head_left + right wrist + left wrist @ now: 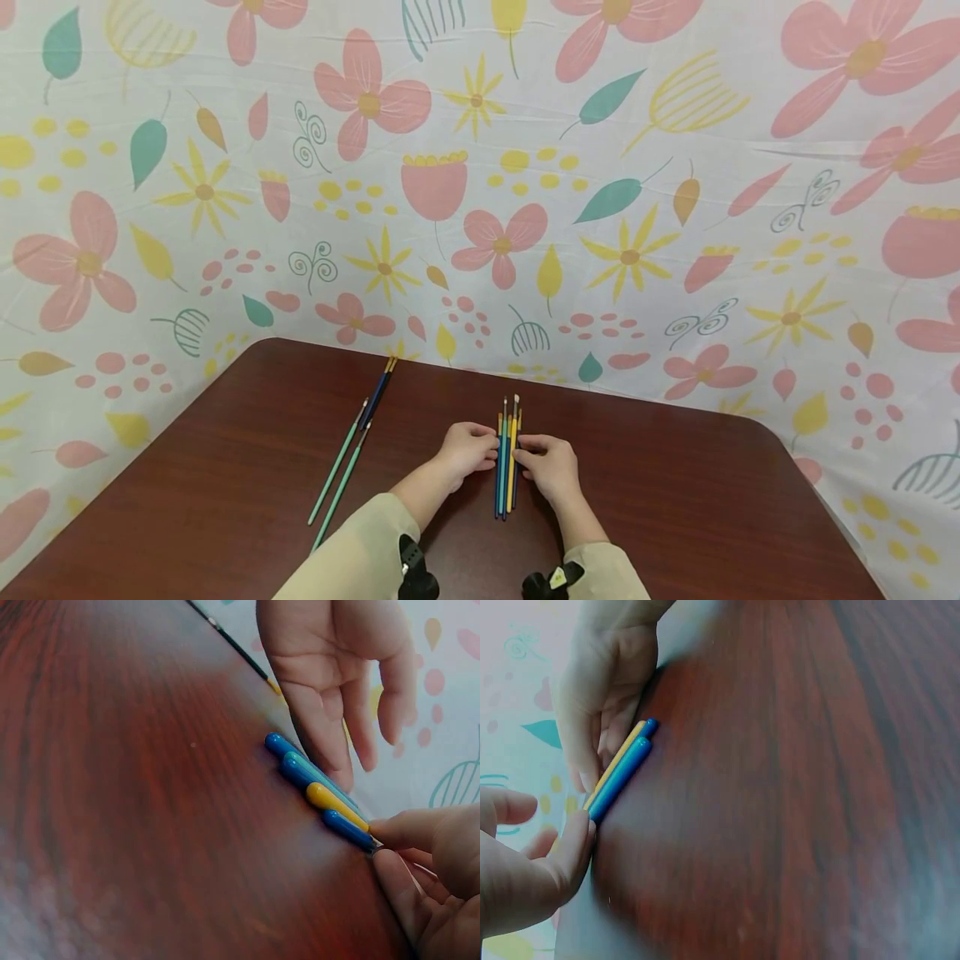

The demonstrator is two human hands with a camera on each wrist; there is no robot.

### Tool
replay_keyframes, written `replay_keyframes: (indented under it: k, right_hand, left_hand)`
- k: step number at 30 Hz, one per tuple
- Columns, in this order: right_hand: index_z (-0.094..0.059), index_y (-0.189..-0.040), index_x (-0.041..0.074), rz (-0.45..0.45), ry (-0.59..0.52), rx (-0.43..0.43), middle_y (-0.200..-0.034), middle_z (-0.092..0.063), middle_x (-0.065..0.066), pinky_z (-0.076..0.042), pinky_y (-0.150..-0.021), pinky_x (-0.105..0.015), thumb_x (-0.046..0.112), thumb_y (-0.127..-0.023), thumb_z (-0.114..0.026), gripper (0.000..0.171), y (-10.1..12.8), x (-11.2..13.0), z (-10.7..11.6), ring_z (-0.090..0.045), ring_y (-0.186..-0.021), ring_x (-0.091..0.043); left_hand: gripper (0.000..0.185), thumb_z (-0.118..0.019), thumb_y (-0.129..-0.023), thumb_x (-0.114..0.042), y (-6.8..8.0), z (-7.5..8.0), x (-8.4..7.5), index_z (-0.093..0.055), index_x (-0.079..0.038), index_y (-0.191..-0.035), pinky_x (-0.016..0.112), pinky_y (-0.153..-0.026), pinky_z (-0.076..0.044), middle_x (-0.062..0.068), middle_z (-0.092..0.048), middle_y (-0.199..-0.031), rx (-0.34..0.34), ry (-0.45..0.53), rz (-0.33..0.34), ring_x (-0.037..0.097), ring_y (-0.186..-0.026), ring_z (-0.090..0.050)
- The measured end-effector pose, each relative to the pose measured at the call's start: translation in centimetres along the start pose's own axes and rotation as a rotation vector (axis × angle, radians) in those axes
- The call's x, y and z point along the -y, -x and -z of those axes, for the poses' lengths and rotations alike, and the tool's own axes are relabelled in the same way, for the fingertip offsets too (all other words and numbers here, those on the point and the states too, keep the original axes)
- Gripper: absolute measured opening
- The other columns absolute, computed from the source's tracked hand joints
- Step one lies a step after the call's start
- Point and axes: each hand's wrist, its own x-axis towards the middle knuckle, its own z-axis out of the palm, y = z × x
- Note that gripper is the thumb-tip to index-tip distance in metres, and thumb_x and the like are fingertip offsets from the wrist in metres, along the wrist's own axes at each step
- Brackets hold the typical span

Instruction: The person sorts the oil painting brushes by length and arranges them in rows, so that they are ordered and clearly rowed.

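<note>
Several thin paintbrushes lie side by side on the table, bristles pointing away; among them are a yellow paintbrush (512, 475), a green paintbrush (502, 467) and dark blue ones. At the bundle's left side is my left hand (467, 454), its fairly straight fingers touching the outer handle. My right hand (553, 468) is on the other side, its thumb against the yellow handle. In the right wrist view, my right thumb and a finger pinch the rightmost blue paintbrush (349, 829). The handle ends show between both hands in the left wrist view, including a blue handle (622, 776).
Two green paintbrushes (337, 462) lie apart to the left on the brown table (675, 492). Dark blue paintbrushes (378, 392) with gold ferrules lie beyond them, near the far edge. A flower-patterned cloth (637, 317) hangs behind the table.
</note>
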Motion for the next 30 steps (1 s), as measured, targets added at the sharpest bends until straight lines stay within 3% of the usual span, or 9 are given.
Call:
replay_keyframes:
  k: [10, 13, 19, 21, 25, 30]
  right_hand:
    - [-0.067, -0.104, 0.004, 0.003, 0.023, 0.001, -0.099, -0.065, -0.013, -0.054, -0.057, -0.029, 0.013, -0.077, -0.069, 0.028, 0.0, -0.1, 0.0, -0.064, -0.074, -0.016]
    - [-0.067, -0.104, 0.005, 0.003, 0.023, 0.004, -0.099, -0.065, -0.013, -0.054, -0.057, -0.029, 0.013, -0.077, -0.069, 0.028, 0.1, -0.2, 0.0, -0.064, -0.074, -0.016]
    - [-0.067, -0.103, 0.006, 0.017, 0.034, 0.006, -0.097, -0.065, -0.013, -0.054, -0.056, -0.028, 0.013, -0.077, -0.069, 0.027, 0.1, -0.2, 0.0, -0.064, -0.071, -0.015]
    - [-0.067, -0.103, 0.005, 0.021, 0.034, 0.007, -0.097, -0.065, -0.013, -0.054, -0.056, -0.028, 0.013, -0.077, -0.068, 0.027, 0.1, -0.1, 0.0, -0.064, -0.070, -0.015]
    - [-0.067, -0.103, 0.005, 0.017, 0.031, 0.006, -0.097, -0.065, -0.013, -0.053, -0.056, -0.028, 0.013, -0.078, -0.068, 0.027, 0.1, 0.0, 0.0, -0.063, -0.070, -0.015]
    - [-0.067, -0.103, 0.005, 0.005, 0.023, 0.005, -0.097, -0.065, -0.012, -0.054, -0.056, -0.028, 0.014, -0.077, -0.069, 0.027, -0.1, 0.0, 0.0, -0.063, -0.072, -0.014]
  left_hand:
    - [0.029, -0.055, -0.082, -0.001, -0.4, -1.3, -0.1, -0.053, 0.009, -0.110, 0.029, -0.065, -0.054, 0.017, -0.059, -0.091, -0.084, 0.016, 0.032, 0.020, -0.076, -0.061]
    - [0.030, -0.057, -0.079, -0.001, -0.2, -1.5, -0.3, -0.054, 0.008, -0.107, 0.031, -0.062, -0.053, 0.016, -0.059, -0.091, -0.093, -0.078, -0.002, 0.022, -0.075, -0.062]
    - [0.027, -0.069, -0.074, -0.007, -0.1, -1.8, -0.6, -0.057, 0.004, -0.096, 0.028, -0.055, -0.049, 0.010, -0.060, -0.079, -0.099, -0.475, -0.119, 0.017, -0.067, -0.058]
    - [0.024, -0.070, -0.074, -0.009, -0.1, -1.8, -0.8, -0.057, 0.002, -0.091, 0.026, -0.052, -0.047, 0.008, -0.058, -0.076, -0.093, -0.553, -0.126, 0.015, -0.064, -0.057]
    - [0.017, -0.070, -0.075, -0.011, -0.3, -1.7, -0.9, -0.056, -0.003, -0.081, 0.026, -0.050, -0.045, 0.006, -0.055, -0.073, -0.079, -0.606, -0.114, 0.015, -0.061, -0.054]
    - [0.015, -0.068, -0.077, -0.015, -0.5, -1.1, -0.8, -0.058, -0.004, -0.080, 0.027, -0.048, -0.047, 0.006, -0.056, -0.075, -0.067, -0.538, -0.100, 0.015, -0.058, -0.055]
